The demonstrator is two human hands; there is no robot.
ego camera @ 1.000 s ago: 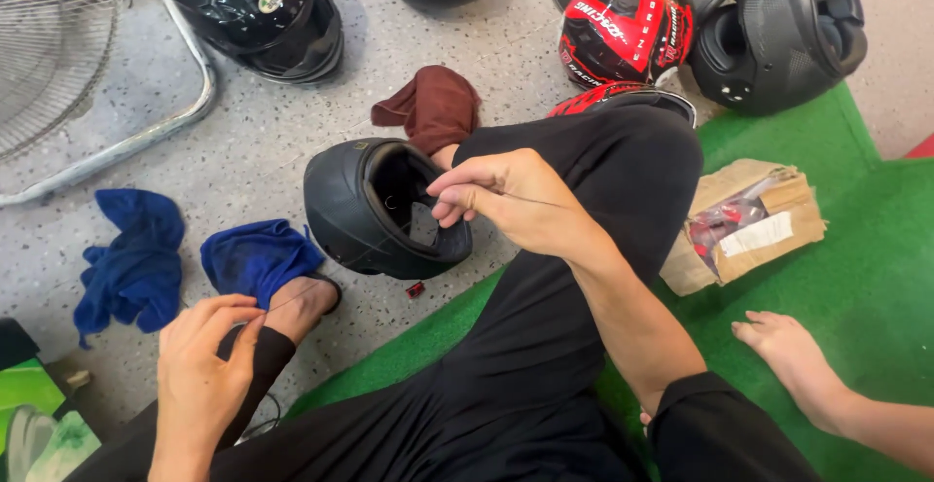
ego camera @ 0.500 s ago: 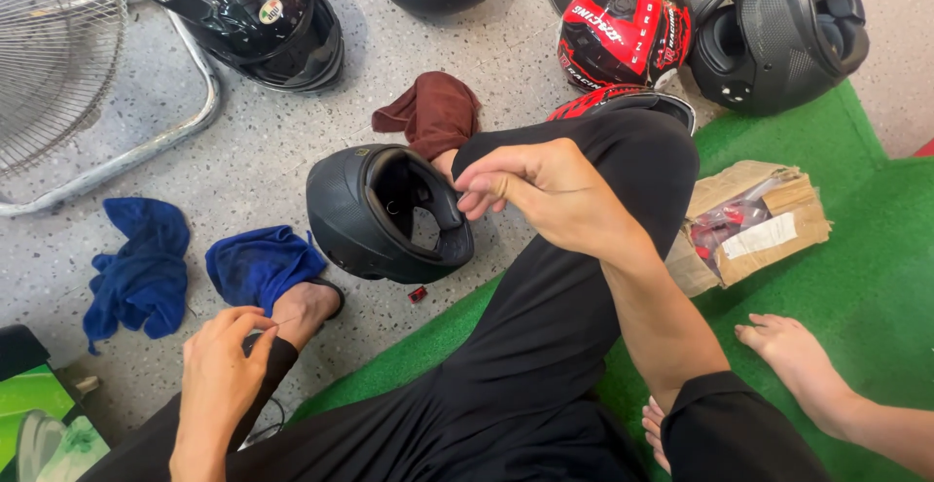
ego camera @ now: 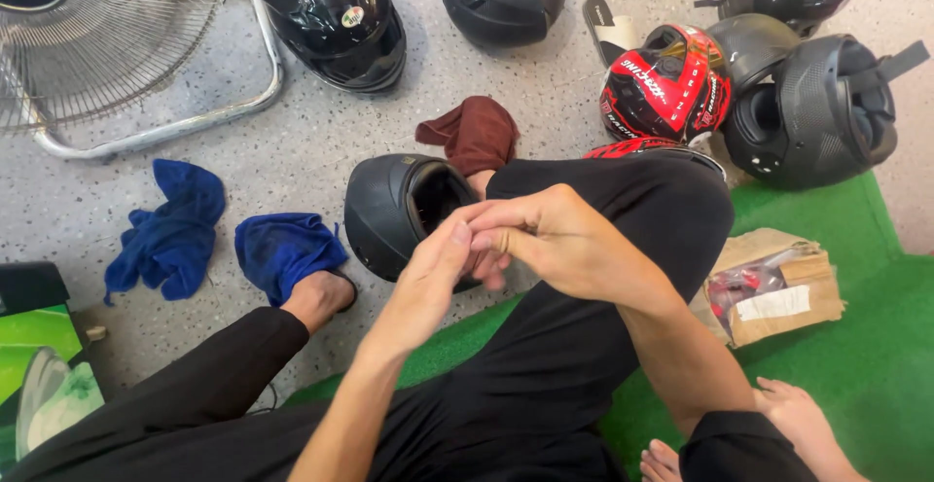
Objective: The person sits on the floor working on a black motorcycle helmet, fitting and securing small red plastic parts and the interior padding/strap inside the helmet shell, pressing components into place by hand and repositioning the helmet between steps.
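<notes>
I sit on the floor in black trousers. My left hand [ego camera: 428, 278] and my right hand [ego camera: 569, 244] meet fingertip to fingertip above my raised right knee. The right fingers are curled shut and pinched. The left fingers are straight and pressed against them. Anything small between them is hidden. Just behind the hands a matt black helmet [ego camera: 384, 212] lies on its side, its opening facing me. My bare left foot [ego camera: 319, 295] rests by a blue cloth [ego camera: 284, 249].
A maroon cloth [ego camera: 474, 132] lies behind the helmet and a second blue cloth [ego camera: 170, 234] at the left. Several more helmets, black [ego camera: 336, 20] and red [ego camera: 657, 88], line the back. A fan [ego camera: 97, 44] stands top left, an open cardboard packet [ego camera: 778, 283] on the green mat [ego camera: 876, 346].
My left hand has risen from near my left foot to meet my right hand. The right hand has drawn back slightly from the helmet's opening.
</notes>
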